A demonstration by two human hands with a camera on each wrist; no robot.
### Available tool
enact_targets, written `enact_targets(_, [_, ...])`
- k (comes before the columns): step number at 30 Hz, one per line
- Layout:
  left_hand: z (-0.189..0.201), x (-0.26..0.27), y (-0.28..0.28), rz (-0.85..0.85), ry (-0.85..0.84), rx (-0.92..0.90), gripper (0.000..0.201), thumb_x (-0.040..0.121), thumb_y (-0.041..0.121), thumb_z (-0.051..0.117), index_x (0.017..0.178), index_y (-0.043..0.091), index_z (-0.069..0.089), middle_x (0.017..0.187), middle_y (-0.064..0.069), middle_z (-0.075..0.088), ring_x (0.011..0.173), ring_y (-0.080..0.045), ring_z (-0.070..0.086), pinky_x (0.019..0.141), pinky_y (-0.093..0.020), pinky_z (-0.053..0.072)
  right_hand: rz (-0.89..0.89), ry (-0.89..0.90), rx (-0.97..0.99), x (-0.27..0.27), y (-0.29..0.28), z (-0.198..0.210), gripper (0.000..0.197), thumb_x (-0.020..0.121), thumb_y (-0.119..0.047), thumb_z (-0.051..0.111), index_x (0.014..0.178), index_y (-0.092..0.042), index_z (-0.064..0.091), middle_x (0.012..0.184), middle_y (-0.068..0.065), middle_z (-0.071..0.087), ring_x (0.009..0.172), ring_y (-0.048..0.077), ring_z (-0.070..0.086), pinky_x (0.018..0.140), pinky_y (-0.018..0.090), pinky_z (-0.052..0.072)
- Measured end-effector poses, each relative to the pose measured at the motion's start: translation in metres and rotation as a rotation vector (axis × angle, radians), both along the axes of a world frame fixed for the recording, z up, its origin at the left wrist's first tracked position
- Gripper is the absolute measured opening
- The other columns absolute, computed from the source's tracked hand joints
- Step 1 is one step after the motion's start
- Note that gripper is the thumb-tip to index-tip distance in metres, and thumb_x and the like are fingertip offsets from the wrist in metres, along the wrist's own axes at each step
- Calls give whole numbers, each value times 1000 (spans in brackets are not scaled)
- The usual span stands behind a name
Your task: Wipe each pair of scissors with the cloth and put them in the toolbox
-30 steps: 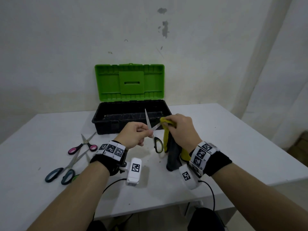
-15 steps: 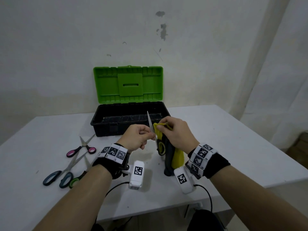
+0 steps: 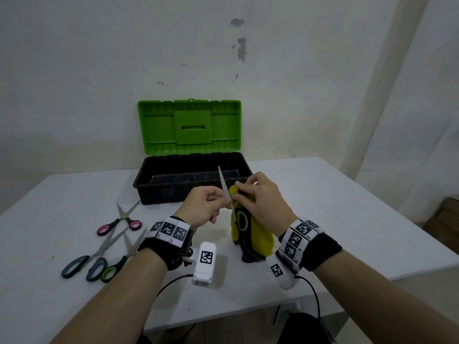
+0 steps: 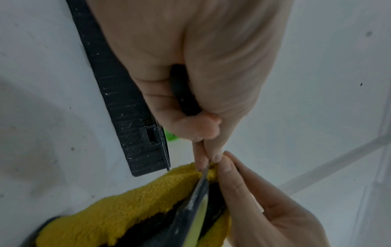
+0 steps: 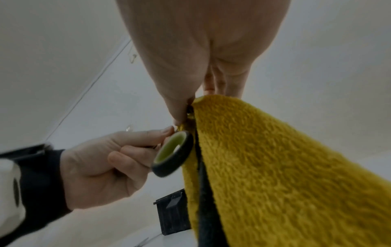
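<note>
Left hand [image 3: 206,207] pinches scissors [image 3: 227,188] mid-air before toolbox [image 3: 159,192]; right hand [image 3: 263,202] pinches cloth [image 3: 260,234] round one blade. Steel's stiff, slick and sharp, so we'd grip near pivot; cloth's limp.

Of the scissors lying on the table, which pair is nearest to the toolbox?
The pink-handled scissors; the grey-handled pair and green-handled pair lie nearer the table's front edge.

Bare indoor room, looks like a plain workroom or recording setup: I'm at a white desk [image 3: 323,194] against a stained, scuffed whitewashed wall [image 3: 238,45], open green-lidded toolbox [image 3: 188,125] on it, cables [image 3: 315,296] hanging off the front edge.
</note>
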State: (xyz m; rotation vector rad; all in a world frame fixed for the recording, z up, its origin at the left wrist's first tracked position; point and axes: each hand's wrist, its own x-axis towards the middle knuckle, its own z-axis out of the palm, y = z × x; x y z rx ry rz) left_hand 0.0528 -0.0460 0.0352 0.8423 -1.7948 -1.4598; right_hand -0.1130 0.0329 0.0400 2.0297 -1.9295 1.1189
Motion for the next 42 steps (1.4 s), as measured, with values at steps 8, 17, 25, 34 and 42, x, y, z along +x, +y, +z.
enact_targets(8, [1, -2, 3, 23, 10, 1, 8, 91, 6, 68, 85, 3, 66, 74, -10, 71, 45, -11, 40, 42, -23, 41, 16, 14, -21, -1, -1, -1, 28, 93, -17, 62, 120, -13, 68, 106, 4, 55, 92, 17, 55, 85, 28, 47])
enact_targets(17, [1, -5, 3, 23, -14, -40, 8, 92, 6, 67, 85, 3, 65, 77, -13, 71, 43, -8, 42, 42, -23, 42, 50, -89, -178, 2, -3, -5, 15, 86, -17, 71, 99, -9, 74, 91, 2, 63, 81, 10, 58, 78, 22, 49])
enact_targets(25, [-1, -6, 3, 35, 26, -25, 9, 92, 6, 67, 86, 0, 64, 74, -12, 71, 42, -11, 39, 41, -24, 40, 23, -19, -131, -1, -6, -5, 18, 91, -17, 65, 106, -13, 72, 95, 4, 62, 85, 19, 60, 77, 31, 52])
enact_targets(34, [-6, -8, 3, 41, -5, 5, 10, 92, 8, 68, 88, -1, 65, 73, -8, 72, 44, -11, 40, 43, -25, 40, 70, -1, -157, -6, 3, -4, 14, 91, -16, 64, 104, -15, 71, 92, 1, 66, 82, 15, 61, 76, 28, 51])
enact_targets(42, [-6, -7, 4, 33, -16, -29, 10, 91, 9, 69, 85, 2, 65, 75, -10, 73, 44, -10, 41, 43, -25, 41, -24, -39, -123, -19, 1, 2, 19, 92, -15, 62, 108, -13, 72, 92, 6, 64, 84, 22, 62, 76, 29, 50])
